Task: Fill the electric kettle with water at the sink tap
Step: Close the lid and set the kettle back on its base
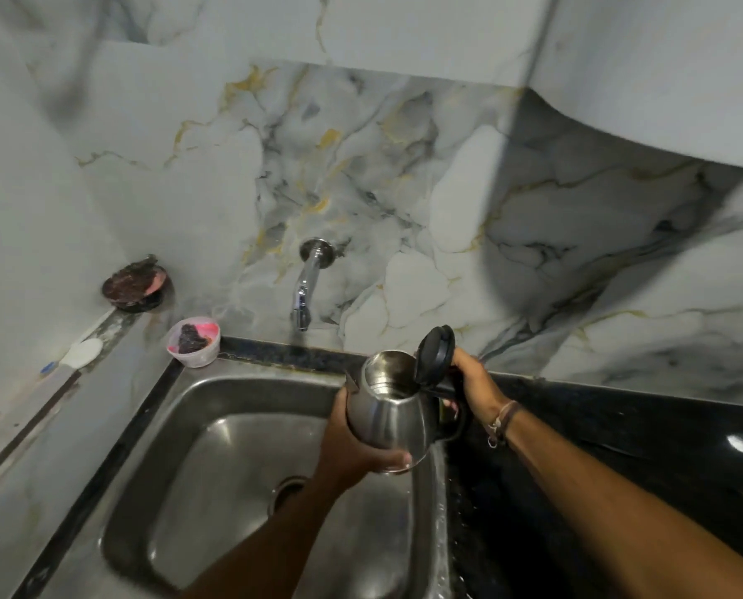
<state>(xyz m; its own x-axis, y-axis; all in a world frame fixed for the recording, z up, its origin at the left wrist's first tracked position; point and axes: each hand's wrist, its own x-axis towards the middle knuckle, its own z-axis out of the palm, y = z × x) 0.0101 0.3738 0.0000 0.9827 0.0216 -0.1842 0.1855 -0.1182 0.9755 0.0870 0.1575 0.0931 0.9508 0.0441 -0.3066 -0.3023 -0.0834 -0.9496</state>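
Observation:
A steel electric kettle (393, 408) hangs over the right rim of the steel sink (231, 447), its black lid (435, 354) flipped up and the inside showing. My left hand (352, 443) cups the kettle's body from below and the left. My right hand (473, 382) grips the black handle on the kettle's right side. The chrome tap (304, 287) sticks out of the marble wall, up and to the left of the kettle. No water is running from it. The kettle's mouth is to the right of the spout.
A small plastic cup (193, 342) with pink and dark residue sits at the sink's back left corner. A dark round dish (136, 285) rests on the ledge beyond it. Black countertop (620, 447) runs to the right of the sink. The drain (287, 490) is partly hidden by my left forearm.

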